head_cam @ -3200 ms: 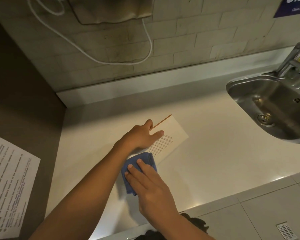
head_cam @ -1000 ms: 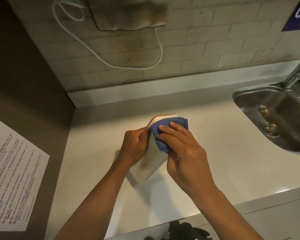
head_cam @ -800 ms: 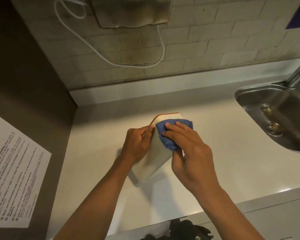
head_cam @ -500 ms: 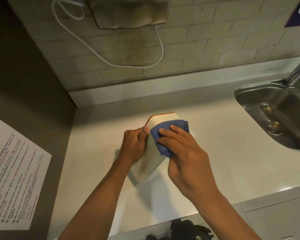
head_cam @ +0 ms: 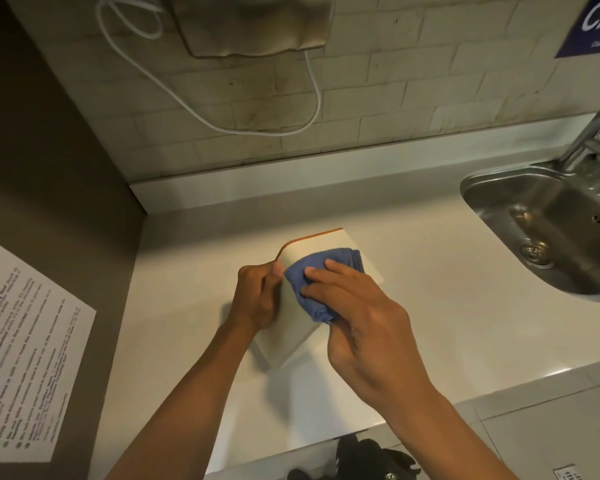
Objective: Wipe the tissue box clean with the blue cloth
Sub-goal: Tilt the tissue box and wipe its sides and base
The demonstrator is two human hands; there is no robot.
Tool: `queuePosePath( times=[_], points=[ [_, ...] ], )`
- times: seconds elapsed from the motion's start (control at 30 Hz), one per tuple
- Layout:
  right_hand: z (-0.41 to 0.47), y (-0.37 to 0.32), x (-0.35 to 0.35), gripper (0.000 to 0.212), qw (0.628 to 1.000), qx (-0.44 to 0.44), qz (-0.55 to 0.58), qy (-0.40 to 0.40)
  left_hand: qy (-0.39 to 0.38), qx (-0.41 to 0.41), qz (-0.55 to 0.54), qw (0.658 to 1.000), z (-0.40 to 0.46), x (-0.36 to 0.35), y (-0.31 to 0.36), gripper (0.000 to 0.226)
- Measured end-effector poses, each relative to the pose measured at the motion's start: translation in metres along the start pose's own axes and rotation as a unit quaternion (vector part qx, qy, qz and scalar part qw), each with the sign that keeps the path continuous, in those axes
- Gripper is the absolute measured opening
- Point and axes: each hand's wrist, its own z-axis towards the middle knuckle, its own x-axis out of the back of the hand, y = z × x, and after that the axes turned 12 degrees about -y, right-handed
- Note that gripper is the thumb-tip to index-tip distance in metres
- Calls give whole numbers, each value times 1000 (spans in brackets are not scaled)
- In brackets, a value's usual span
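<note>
Blue cloth (head_cam: 321, 279) under right hand (head_cam: 355, 327), on tissue box (head_cam: 291, 327)

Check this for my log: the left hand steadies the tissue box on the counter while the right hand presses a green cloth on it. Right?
Not quite: the cloth is blue, as the head view shows. The left hand steadies the tissue box on the counter while the right hand presses the cloth on it.

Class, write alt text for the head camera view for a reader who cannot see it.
A right hand presses a folded blue cloth against a white tissue box that the left hand steadies on a pale countertop. A steel sink lies to the right.
</note>
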Motion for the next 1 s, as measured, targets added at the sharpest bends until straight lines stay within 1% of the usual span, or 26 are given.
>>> queuePosePath(
  times=[0.03,0.07,0.1,0.13,0.2,0.27,0.33,0.4,0.5,0.53,0.6,0.67,0.7,0.77,0.83,0.87,0.9,0.93,1.0],
  points=[
    [1,1,0,44,1000,-1,2,10,-1,-13,13,1000,-1,0,0,58],
    [7,1,0,43,1000,-4,8,15,-7,-23,20,1000,-1,0,1,53],
    [16,-1,-1,42,1000,-7,16,14,-12,-24,17,999,-1,0,0,43],
    [27,-4,-2,43,1000,-11,27,7,-16,-11,6,1000,-1,1,1,36],
    [47,-8,-3,45,998,-18,55,-18,-17,28,-32,999,-1,2,4,42],
    [50,-11,-3,45,997,-17,68,-42,-10,60,-60,996,-2,2,1,42],
    [31,-8,-5,42,998,-2,44,-32,3,76,-74,994,-1,2,-2,44],
    [2,-6,-7,41,1000,13,14,-6,24,63,-26,997,-2,3,-4,45],
    [-7,0,-10,46,999,24,20,32,35,27,15,999,-5,4,2,48],
    [-1,2,-10,48,998,13,39,40,38,22,24,999,-7,4,3,47],
    [17,8,-6,50,992,-39,102,60,44,25,25,998,-7,3,8,45],
    [28,25,-1,51,977,-106,157,94,34,55,17,998,-7,2,13,48],
    [28,34,-1,52,966,-146,183,114,32,68,18,997,-8,3,12,51],
    [21,48,-6,53,929,-229,252,146,39,88,9,995,-10,5,10,58],
    [15,52,-13,51,890,-271,334,155,41,103,-2,994,-12,6,10,69],
    [13,50,-17,50,878,-277,358,156,41,106,-2,994,-14,6,11,73],
    [13,48,-20,51,875,-278,365,157,43,107,-3,993,-16,6,12,72],
    [13,45,-22,53,880,-274,355,158,45,105,-6,993,-17,5,14,68],
    [13,36,-25,59,902,-253,303,176,44,96,1,994,-15,7,20,64]
  ],
)
